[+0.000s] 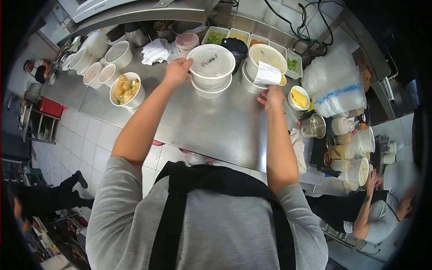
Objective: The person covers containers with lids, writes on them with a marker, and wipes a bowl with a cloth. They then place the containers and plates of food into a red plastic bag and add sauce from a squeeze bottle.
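Note:
My left hand (178, 72) grips the side of a white lidded bowl (212, 63) with handwriting on its lid. That bowl sits stacked on another white bowl (211, 92). To the right stands a second stack, topped by a lidded bowl (266, 57) with a printed receipt (268, 73) hanging down its front. My right hand (272, 98) is just below the receipt, beside the lower bowl (252, 83), its thumb and fingers apart. A small bowl of yellow food (299, 98) is close to its right. Between the stacks, farther back, sits a black device (234, 49).
Left on the steel counter (202, 130) is an open bowl of food (127, 91), with several white tubs behind. Ingredient trays (216, 37) line the back. Plastic-wrapped lids (333, 83), a metal pot (313, 126) and a cloth (297, 148) are right. A co-worker (380, 216) stands at right.

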Demonstrator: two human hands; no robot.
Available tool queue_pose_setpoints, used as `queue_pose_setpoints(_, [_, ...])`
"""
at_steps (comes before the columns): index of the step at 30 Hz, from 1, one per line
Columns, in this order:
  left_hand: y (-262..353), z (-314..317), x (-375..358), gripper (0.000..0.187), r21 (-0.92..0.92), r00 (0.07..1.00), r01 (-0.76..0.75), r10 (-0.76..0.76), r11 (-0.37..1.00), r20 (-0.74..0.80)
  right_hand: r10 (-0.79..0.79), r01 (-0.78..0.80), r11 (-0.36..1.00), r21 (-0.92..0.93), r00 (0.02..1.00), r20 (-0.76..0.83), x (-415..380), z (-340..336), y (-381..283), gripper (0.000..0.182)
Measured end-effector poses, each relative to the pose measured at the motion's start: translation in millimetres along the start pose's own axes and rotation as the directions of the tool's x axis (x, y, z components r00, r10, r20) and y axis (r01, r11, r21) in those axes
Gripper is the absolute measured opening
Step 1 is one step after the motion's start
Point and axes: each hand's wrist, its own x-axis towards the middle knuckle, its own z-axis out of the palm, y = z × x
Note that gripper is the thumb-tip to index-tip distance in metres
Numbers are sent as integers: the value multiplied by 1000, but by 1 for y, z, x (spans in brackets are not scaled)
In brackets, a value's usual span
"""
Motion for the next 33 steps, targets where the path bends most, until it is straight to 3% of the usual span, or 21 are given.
queue_pose_setpoints(4, [-37, -3, 9, 39, -423, 989, 104, -138, 900, -50, 38, -39, 999, 38, 999, 33, -25, -11, 16, 32])
queue_pose_setpoints(7, [-59, 22, -12, 43, -315, 985, 173, -158, 933, 73, 38, -38, 998, 52, 999, 4, -53, -16, 30, 34])
queue_pose_setpoints(10, [-52, 23, -16, 45, -208, 991, 101, -80, 973, 107, 38, -35, 996, 78, 999, -31, -90, -14, 36, 25])
queue_pose_setpoints(13, [-45, 16, -27, 46, -142, 990, 128, -118, 982, 76, 49, -44, 995, 94, 997, -52, -125, -11, 44, 21])
queue_pose_setpoints(19, [-72, -31, -66, 45, -187, 987, 161, -157, 969, 38, 68, -61, 983, 173, 997, -34, -180, 14, 74, 21])
queue_pose_setpoints(24, [-88, -62, -93, 45, -382, 992, 118, -91, 917, 89, 39, -30, 988, 152, 997, -61, -206, 29, 92, 23])
queue_pose_setpoints(25, [-89, -67, -101, 44, -439, 992, 125, -99, 890, 82, 18, 15, 988, 154, 977, -213, -220, 29, 84, 28])
queue_pose_setpoints(26, [-97, -73, -110, 45, -398, 990, 84, -32, 914, 135, -252, 284, 952, 114, 939, -235, -223, 26, 89, 31])
queue_pose_setpoints(27, [-111, -81, -122, 46, -362, 981, 40, 31, 931, 190, -503, 531, 845, 63, 829, -244, -219, 21, 92, 34])
queue_pose_setpoints(28, [-119, -88, -141, 47, -328, 965, -3, 89, 945, 246, -715, 737, 676, 8, 658, -235, -222, 19, 92, 37])
queue_pose_setpoints(29, [-130, -94, -165, 44, -334, 863, 71, 110, 940, 493, -672, 683, 731, 6, 721, -171, -226, 16, 94, 39])
queue_pose_setpoints(30, [-135, -102, -199, 43, -322, 700, 143, 134, 936, 702, -621, 625, 781, 1, 776, -107, -235, 16, 85, 41])
queue_pose_setpoints(31, [-118, -115, -247, 43, -311, 542, 87, 217, 947, 812, -567, 567, 824, -4, 823, -45, -242, 17, 77, 44])
queue_pose_setpoints(32, [-107, -123, -287, 51, -244, 352, 107, 193, 964, 916, -509, 511, 857, 59, 859, -48, -247, 16, 72, 45])
queue_pose_setpoints(33, [-107, -134, -316, 47, -266, 91, -167, 284, 949, 955, -450, 453, 883, 122, 892, -46, -251, 15, 68, 46])
